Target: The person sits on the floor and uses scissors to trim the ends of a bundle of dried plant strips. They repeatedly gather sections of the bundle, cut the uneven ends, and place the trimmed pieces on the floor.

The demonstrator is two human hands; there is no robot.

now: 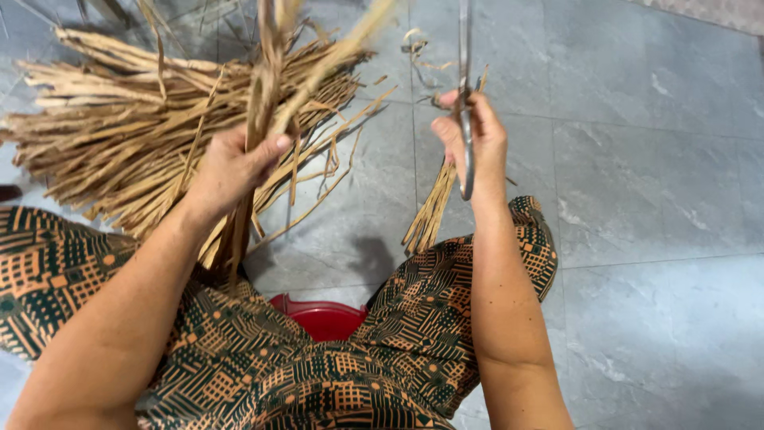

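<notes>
Straw-coloured dried plant strips fill the upper left of the grey tiled floor [637,199], and we look down on them from above our own lap. Our left hand [231,167] is closed in a fist around a bunch of strips [267,87]; the thumb is pressed across the front, the bunch rises up past the top of the view and its lower ends hang down below the fist towards our left knee. Behind this hand a large loose pile of strips [111,127] lies on the floor, reaching to its left edge.

Our right hand [473,143] is closed around the handles of metal scissors [465,95], which stand upright with the blades pointing up out of view; we cannot tell whether the blades are apart or together. The two hands are near each other but not touching.

A small bundle of cut strips [430,215] lies on the floor just beyond our right knee. Our patterned orange and dark green garment [318,374] covers both legs. Between the knees we glimpse part of a red plastic container [322,318]; its inside is hidden, so we cannot tell what it holds.
</notes>
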